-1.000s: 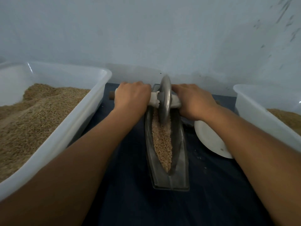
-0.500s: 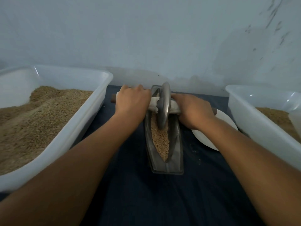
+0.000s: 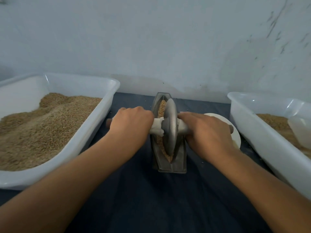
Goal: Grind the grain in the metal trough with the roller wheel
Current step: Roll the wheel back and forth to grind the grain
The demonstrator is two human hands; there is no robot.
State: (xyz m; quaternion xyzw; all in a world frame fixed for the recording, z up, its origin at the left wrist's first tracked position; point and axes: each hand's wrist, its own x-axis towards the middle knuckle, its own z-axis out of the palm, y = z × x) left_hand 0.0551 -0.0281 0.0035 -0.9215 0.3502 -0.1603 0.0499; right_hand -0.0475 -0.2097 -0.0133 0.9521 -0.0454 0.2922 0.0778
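— Head view: where's the roller wheel (image 3: 170, 126)?
— Upright in the metal trough (image 3: 180, 153), mid-cloth. I clamp left hand (image 3: 130, 125) and right hand (image 3: 204, 130) on its axle ends, balancing pressure over the grain (image 3: 161, 108).

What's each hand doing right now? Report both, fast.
Left hand: closed around the roller wheel axle's left handle.
Right hand: closed around the axle's right handle.

Both bare arms reach fwd; left hand (image 3: 133, 122) & right hand (image 3: 206, 130) are curled tight (knuckles up), palms down.
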